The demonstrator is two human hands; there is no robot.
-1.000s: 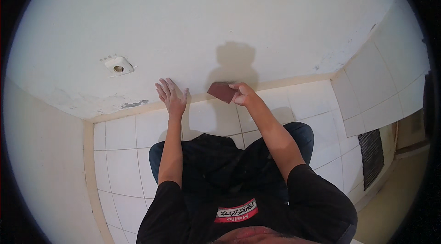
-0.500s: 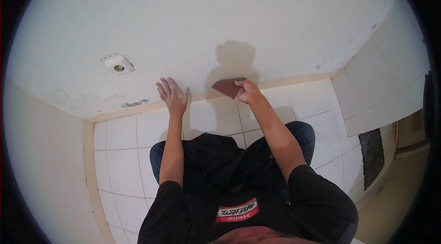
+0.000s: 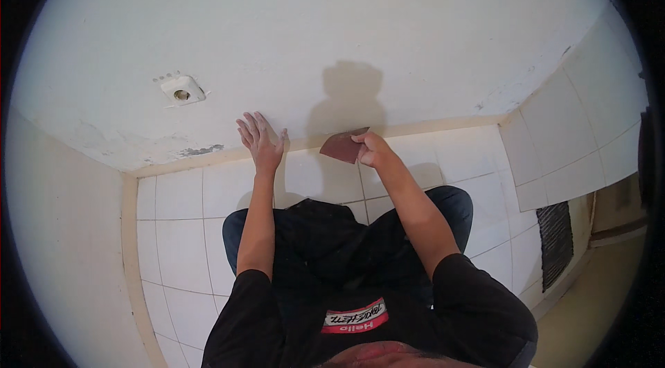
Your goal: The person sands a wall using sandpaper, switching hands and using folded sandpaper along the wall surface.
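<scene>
My right hand [image 3: 373, 150] pinches a reddish-brown sheet of sandpaper [image 3: 341, 147] between thumb and fingers. The sheet is wedge-shaped in view, with its curved edge toward the left, and it hangs close to the foot of the wall. Spread fingers of my left hand [image 3: 263, 141] rest against the lower part of the white wall [image 3: 277, 42], with pale dust on the fingertips. That hand holds nothing. A dark shadow falls on the wall above the sandpaper.
A white socket box [image 3: 182, 92] with a round hole is set in the wall at left. Flaking paint [image 3: 201, 150] shows low beside it. A beige skirting strip [image 3: 443, 125] runs above white floor tiles [image 3: 181, 247]. At right lies a dark striped mat [image 3: 556, 240].
The sandpaper in my right hand has turned so more of its flat face shows, and its lower edge sits slightly lower. My left hand stays spread on the wall.
</scene>
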